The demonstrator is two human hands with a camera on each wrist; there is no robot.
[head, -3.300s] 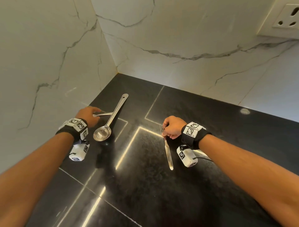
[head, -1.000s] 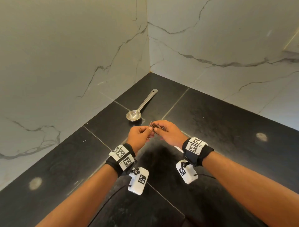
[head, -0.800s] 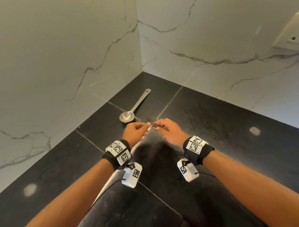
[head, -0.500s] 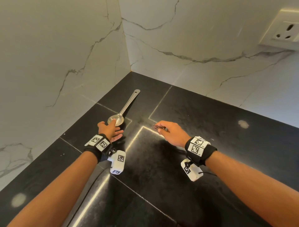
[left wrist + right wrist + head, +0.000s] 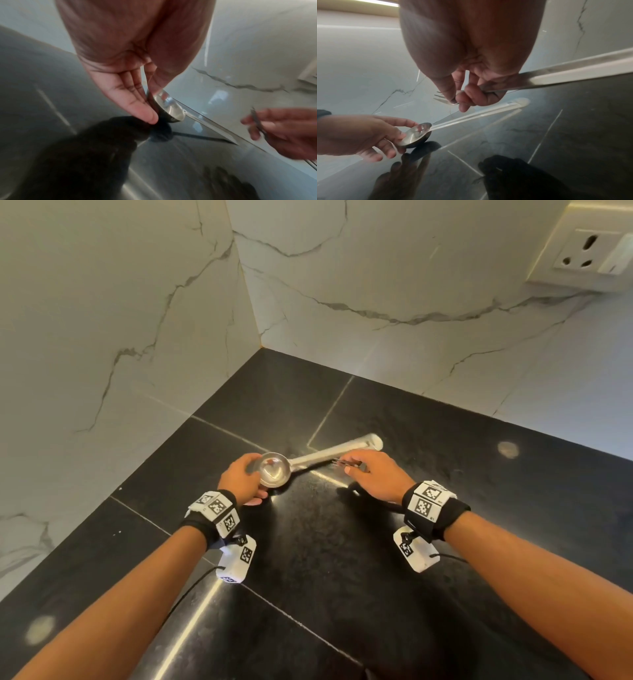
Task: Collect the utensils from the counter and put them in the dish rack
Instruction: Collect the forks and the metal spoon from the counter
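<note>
A long steel serving spoon (image 5: 274, 470) lies across the black counter (image 5: 342, 577) with its handle pointing right. My left hand (image 5: 239, 477) grips its bowl, thumb on the rim and fingers curled beneath; the left wrist view shows the bowl (image 5: 169, 108) against my fingertips (image 5: 149, 117). My right hand (image 5: 370, 474) hovers over the spoon's handle and pinches a fork (image 5: 342, 463). In the right wrist view the fork's tines (image 5: 441, 98) stick out left of my thumb and its handle (image 5: 573, 75) runs out to the right. The spoon's bowl (image 5: 416, 135) sits slightly above its reflection.
White marble walls (image 5: 376, 285) meet in a corner just behind the spoon. A wall socket (image 5: 582, 251) sits at the upper right. The counter is glossy black stone with pale seams. No dish rack is in view.
My left hand passed its utensil to the right hand, reached to the serving spoon and took its bowl. The spoon has swung so its handle points right instead of into the corner.
</note>
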